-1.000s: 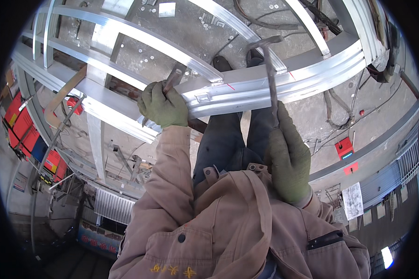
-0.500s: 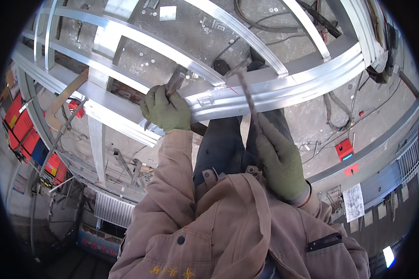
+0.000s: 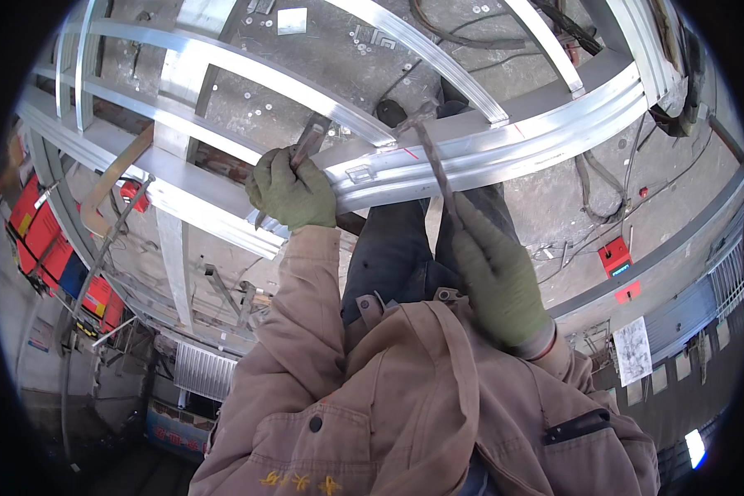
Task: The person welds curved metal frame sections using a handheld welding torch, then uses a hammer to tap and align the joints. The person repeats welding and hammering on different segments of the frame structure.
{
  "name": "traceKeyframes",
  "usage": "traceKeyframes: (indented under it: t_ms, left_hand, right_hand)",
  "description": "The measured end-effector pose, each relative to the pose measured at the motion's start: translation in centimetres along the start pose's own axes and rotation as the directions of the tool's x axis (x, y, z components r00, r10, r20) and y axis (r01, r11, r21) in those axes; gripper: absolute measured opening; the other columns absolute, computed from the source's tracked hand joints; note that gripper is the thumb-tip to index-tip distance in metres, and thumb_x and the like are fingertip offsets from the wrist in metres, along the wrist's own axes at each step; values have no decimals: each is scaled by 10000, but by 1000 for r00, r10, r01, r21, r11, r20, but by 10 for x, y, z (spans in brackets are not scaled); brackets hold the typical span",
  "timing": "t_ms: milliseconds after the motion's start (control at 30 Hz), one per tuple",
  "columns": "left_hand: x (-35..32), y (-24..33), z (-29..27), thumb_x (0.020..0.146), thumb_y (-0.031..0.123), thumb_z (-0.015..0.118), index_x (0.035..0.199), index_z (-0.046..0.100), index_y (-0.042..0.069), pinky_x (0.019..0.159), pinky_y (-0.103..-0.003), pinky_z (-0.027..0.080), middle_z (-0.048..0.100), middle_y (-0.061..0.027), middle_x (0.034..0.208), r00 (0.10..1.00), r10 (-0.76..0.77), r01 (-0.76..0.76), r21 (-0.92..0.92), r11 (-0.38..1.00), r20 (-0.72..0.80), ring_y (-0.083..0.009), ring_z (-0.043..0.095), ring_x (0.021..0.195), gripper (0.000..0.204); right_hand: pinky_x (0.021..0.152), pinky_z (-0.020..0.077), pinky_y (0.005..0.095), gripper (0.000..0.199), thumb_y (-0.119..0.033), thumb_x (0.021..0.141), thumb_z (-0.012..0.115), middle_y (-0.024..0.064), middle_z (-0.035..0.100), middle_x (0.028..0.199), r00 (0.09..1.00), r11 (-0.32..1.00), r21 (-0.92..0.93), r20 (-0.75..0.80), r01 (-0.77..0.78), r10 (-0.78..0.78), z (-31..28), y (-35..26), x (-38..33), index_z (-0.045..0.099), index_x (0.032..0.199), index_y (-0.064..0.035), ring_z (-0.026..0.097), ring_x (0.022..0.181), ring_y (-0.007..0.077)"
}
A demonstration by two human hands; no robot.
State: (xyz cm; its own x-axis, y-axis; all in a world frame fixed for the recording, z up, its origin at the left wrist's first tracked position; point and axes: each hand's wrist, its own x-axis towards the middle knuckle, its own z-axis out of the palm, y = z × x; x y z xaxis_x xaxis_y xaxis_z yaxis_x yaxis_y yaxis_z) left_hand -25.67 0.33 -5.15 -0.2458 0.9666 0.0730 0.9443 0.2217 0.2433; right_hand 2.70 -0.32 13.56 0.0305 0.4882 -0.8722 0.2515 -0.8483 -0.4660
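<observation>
My left hand point(image 3: 293, 188), in a green work glove, is closed around a short, flat, dark metal piece point(image 3: 311, 139) at the silvery metal frame point(image 3: 488, 157). The piece's upper end sticks out above the fingers; the glove hides its middle. My right hand point(image 3: 500, 277), gloved alike, grips the long thin handle of a hammer point(image 3: 438, 169). The handle slants up across the frame's ribbed rail, and the hammer head shows near the foot of a crossbar. Whether the head touches the metal I cannot tell. Red marks and a small rectangular cutout show on the rail.
Curved crossbars point(image 3: 281, 78) span the frame ahead of me. Cables point(image 3: 599, 194) and small scraps lie on the concrete floor. A red box point(image 3: 614, 258) stands at right. Red machines point(image 3: 45, 231) and a long rod point(image 3: 112, 236) are at left.
The hammer, blurred before, now shows sharply, its head slightly farther left. My left hand keeps its hold on the metal piece. The whole view has shifted a little.
</observation>
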Motion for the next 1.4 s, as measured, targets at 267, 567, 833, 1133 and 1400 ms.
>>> traceKeyframes:
  t_ms: [267, 567, 833, 1133, 1400]
  left_hand:
    - [-2, -5, 3, 940, 289, 729, 1037, 850, 77, 1167, -567, 430, 790, -112, 1183, 1000, -22, 22, 13, 1000, 18, -399, 660, 1177, 262]
    - [-2, -4, 7, 951, 303, 731, 1031, 850, 90, 1168, -560, 430, 800, -110, 1177, 999, -29, 29, 26, 999, -15, -364, 672, 1187, 257]
    - [-1, -2, 4, 992, 304, 708, 1045, 842, 79, 1212, -552, 400, 802, -107, 1167, 999, -36, 36, 54, 998, 6, -333, 684, 1189, 268]
    - [-3, -1, 1, 1010, 333, 694, 1063, 840, 79, 1218, -556, 395, 784, -129, 1208, 999, -40, 38, 55, 998, 35, -358, 665, 1222, 298]
    - [-3, -7, 5, 899, 278, 741, 1078, 858, 67, 1139, -589, 456, 786, -125, 1223, 999, -34, 33, 32, 999, 34, -418, 646, 1194, 300]
  right_hand:
    - [646, 483, 224, 479, -97, 1157, 583, 18, 685, 1032, 992, 944, 314, -39, -104, 122, 7, -4, -16, 599, 1626, -1, 596, 763, 50]
    - [650, 488, 241, 481, -178, 1187, 589, 7, 684, 901, 994, 968, 230, -35, -95, 106, 11, 1, -15, 593, 1638, -10, 589, 718, 60]
    - [685, 531, 283, 491, -152, 1169, 594, 20, 704, 964, 998, 989, 149, -48, -23, 31, 15, 9, -12, 590, 1640, -13, 599, 700, 112]
    - [732, 477, 200, 484, -191, 1180, 618, 31, 732, 1069, 996, 973, 215, -20, -82, 88, 8, 4, -9, 607, 1637, -29, 610, 848, 53]
    - [642, 482, 253, 465, -184, 1173, 615, -22, 665, 890, 989, 927, 347, 9, -143, 149, 4, -5, -10, 634, 1630, -94, 584, 720, 56]
